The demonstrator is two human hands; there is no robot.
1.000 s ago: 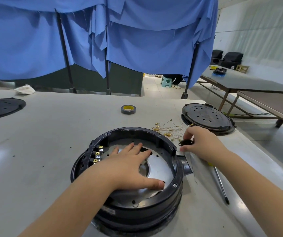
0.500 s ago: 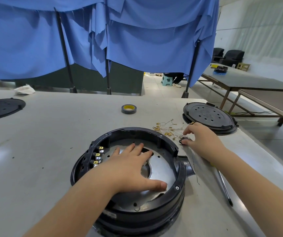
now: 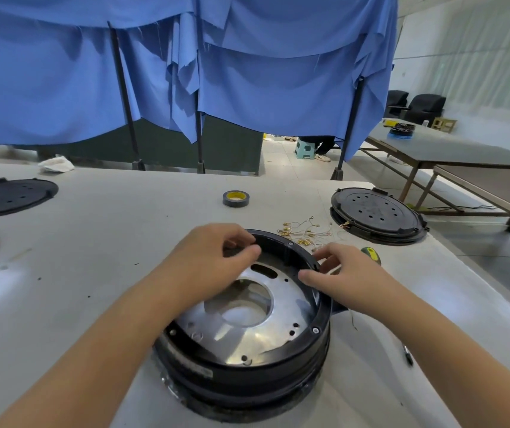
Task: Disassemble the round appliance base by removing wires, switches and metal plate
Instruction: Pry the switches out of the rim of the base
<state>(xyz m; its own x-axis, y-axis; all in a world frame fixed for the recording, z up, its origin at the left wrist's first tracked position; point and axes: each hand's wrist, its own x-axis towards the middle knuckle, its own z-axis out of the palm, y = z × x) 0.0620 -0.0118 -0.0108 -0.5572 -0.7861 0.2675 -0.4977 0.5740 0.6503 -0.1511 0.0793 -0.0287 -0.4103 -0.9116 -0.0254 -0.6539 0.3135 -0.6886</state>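
Observation:
The round black appliance base (image 3: pixel 247 359) stands on the grey table in front of me. A shiny metal plate (image 3: pixel 266 332) with a large centre hole lies inside it. My left hand (image 3: pixel 210 257) is at the far left of the rim, fingers curled, thumb and fingertips pinching a small dark part there; the hand hides what that part is. My right hand (image 3: pixel 346 273) grips the rim's far right side, thumb inside, fingers outside. Loose thin wires (image 3: pixel 306 233) with brass terminals lie on the table just behind the base.
A screwdriver with a green and yellow handle (image 3: pixel 371 254) lies behind my right hand. A tape roll (image 3: pixel 236 198) sits farther back. Black perforated lids lie at right (image 3: pixel 377 216) and far left (image 3: pixel 9 197). The table edge runs along the right.
My left hand lifted off the metal plate and moved to the far rim. My right hand left the table beside the wires, where it put down a small black part, and took the rim.

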